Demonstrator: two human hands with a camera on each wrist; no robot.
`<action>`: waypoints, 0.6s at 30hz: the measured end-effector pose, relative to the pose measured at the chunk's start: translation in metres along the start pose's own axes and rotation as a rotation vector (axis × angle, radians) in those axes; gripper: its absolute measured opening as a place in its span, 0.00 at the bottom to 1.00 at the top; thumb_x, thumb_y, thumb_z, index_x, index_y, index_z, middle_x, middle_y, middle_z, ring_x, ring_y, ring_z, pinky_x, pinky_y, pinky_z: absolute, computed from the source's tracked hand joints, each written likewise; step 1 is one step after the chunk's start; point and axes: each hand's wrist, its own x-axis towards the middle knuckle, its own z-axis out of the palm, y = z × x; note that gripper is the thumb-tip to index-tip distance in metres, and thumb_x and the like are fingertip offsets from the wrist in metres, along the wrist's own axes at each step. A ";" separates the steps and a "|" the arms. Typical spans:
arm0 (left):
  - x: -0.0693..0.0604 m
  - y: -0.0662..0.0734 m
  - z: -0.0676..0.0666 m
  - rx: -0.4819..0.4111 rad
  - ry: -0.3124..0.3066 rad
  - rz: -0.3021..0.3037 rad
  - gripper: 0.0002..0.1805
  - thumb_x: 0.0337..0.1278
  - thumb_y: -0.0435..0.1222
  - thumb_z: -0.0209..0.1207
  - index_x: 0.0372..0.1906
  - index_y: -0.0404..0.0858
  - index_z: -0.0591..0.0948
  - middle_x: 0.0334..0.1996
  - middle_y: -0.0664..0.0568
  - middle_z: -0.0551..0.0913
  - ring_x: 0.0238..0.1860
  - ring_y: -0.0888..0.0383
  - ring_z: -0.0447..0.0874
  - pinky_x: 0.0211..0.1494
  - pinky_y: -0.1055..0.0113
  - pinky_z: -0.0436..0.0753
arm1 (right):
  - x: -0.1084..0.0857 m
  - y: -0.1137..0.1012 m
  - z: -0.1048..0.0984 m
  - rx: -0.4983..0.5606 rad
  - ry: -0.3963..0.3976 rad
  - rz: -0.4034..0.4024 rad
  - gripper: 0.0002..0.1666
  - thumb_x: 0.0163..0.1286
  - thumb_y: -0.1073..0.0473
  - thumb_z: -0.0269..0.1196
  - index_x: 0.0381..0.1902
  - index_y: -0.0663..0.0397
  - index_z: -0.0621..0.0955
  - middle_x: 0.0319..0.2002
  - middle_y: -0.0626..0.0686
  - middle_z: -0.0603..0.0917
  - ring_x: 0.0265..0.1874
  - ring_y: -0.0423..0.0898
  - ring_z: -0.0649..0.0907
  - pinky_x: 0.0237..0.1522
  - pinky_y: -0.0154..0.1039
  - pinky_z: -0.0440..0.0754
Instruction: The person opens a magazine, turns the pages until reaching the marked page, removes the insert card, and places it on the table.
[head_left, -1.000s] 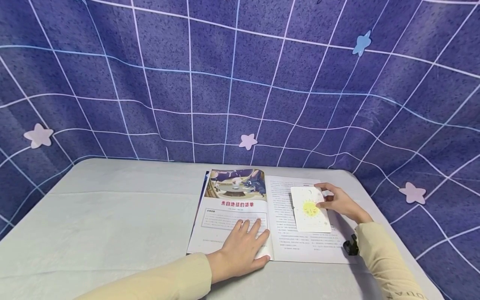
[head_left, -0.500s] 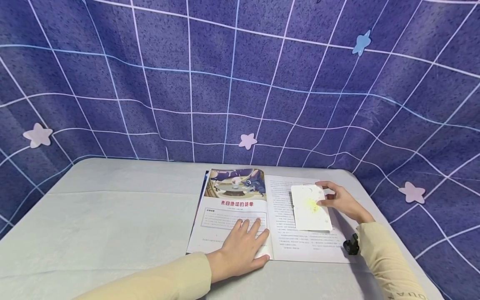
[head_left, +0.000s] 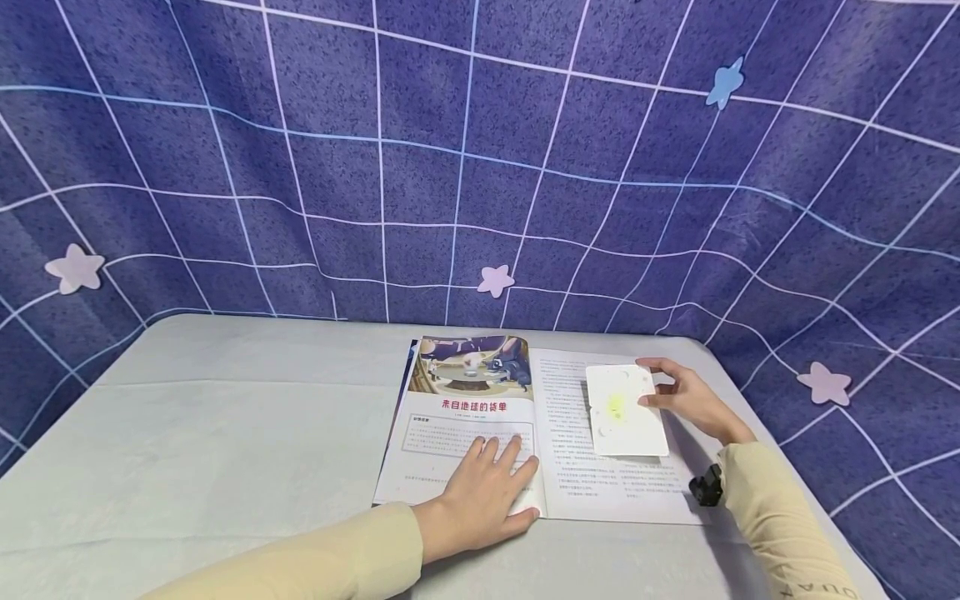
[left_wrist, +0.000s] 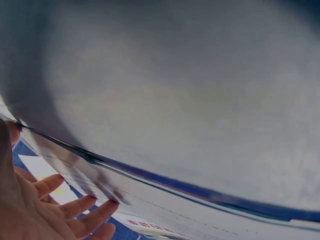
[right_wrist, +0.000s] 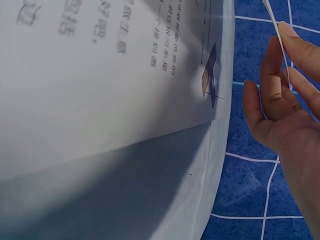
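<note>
An open magazine (head_left: 573,479) lies on the table, with a picture and red title on its left page. My left hand (head_left: 486,498) rests on the lower part of that page, fingers spread. In the left wrist view its fingers (left_wrist: 80,207) are extended near the page. My right hand (head_left: 690,404) pinches the right edge of a white card (head_left: 626,437) between thumb and fingers. The card bears a small yellow print, too blurred to read. It is held over the right page, hiding some text. In the right wrist view the card (right_wrist: 278,33) shows nearly edge-on, raised off the page.
Pale grey cloth covers the table (head_left: 225,433), which ends close to my right forearm. Behind it hangs a blue curtain (head_left: 420,183) with a white grid and several stars. A small black device (head_left: 705,486) sits at my right wrist.
My right hand has shifted slightly up and right with the card. The card's sun with a face was clear, then blurred; a smaller yellow print shows now. My left hand has stayed put.
</note>
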 end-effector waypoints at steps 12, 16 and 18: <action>0.000 0.000 -0.002 -0.004 -0.022 -0.003 0.33 0.56 0.62 0.43 0.60 0.47 0.69 0.57 0.44 0.72 0.52 0.46 0.75 0.56 0.53 0.68 | -0.006 0.001 -0.008 0.037 0.023 -0.038 0.39 0.56 0.69 0.63 0.63 0.70 0.60 0.55 0.58 0.69 0.34 0.35 0.81 0.37 0.30 0.79; 0.000 0.000 -0.001 -0.008 -0.008 0.001 0.33 0.56 0.62 0.43 0.60 0.47 0.69 0.57 0.43 0.72 0.52 0.46 0.75 0.55 0.53 0.68 | -0.009 0.004 -0.011 0.042 0.019 -0.035 0.38 0.56 0.68 0.63 0.63 0.68 0.60 0.54 0.56 0.69 0.35 0.36 0.82 0.37 0.31 0.79; -0.001 0.000 0.000 -0.009 0.005 0.004 0.33 0.55 0.62 0.43 0.59 0.47 0.70 0.57 0.43 0.73 0.51 0.46 0.75 0.55 0.53 0.69 | -0.011 0.005 -0.013 0.047 0.014 -0.027 0.39 0.56 0.67 0.64 0.63 0.67 0.60 0.53 0.54 0.70 0.37 0.36 0.82 0.38 0.32 0.79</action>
